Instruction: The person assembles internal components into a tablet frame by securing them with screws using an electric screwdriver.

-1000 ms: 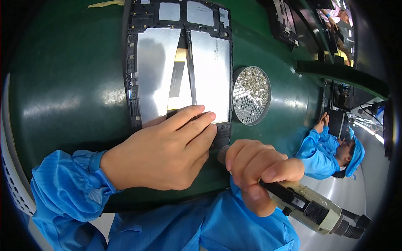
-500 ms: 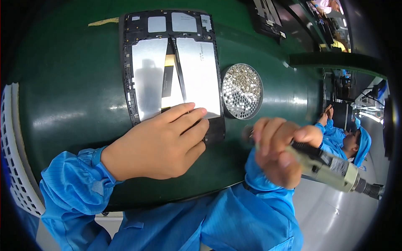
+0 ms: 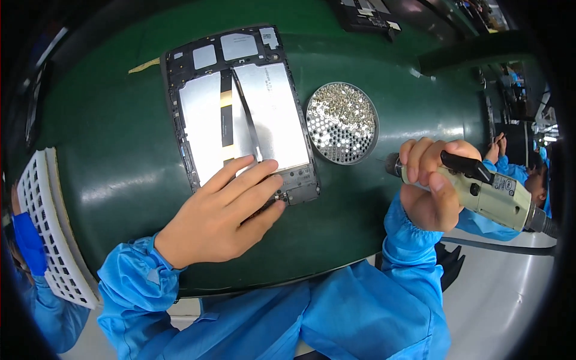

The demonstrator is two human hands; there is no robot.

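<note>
An opened tablet body (image 3: 273, 114) with a black frame and large silver panels lies on the green bench, slightly tilted. A dark ribbon cable (image 3: 227, 123) with gold bands runs between the panels. My left hand (image 3: 210, 219) rests on its near end, fingers stretched out and apart, hiding part of the lower edge. To the right, my right hand (image 3: 429, 186) is wrapped round a pale green electric screwdriver (image 3: 498, 201) with a black lever. Its tip points left, apart from the tablet. Between them sits a round dish of small screws (image 3: 342, 111).
A white perforated tray (image 3: 45, 222) stands at the left edge, with another person's blue sleeve (image 3: 57, 315) beyond. Another dark device (image 3: 366, 15) lies at the far right of the bench. A co-worker's hand (image 3: 497, 147) shows at right. A yellowish strip (image 3: 144, 65) lies beside the tablet.
My right hand has moved right with the screwdriver, away from the dish and tablet. My left hand stays on the tablet, uncovering more of its near right corner. The whole view has shifted and turned somewhat.
</note>
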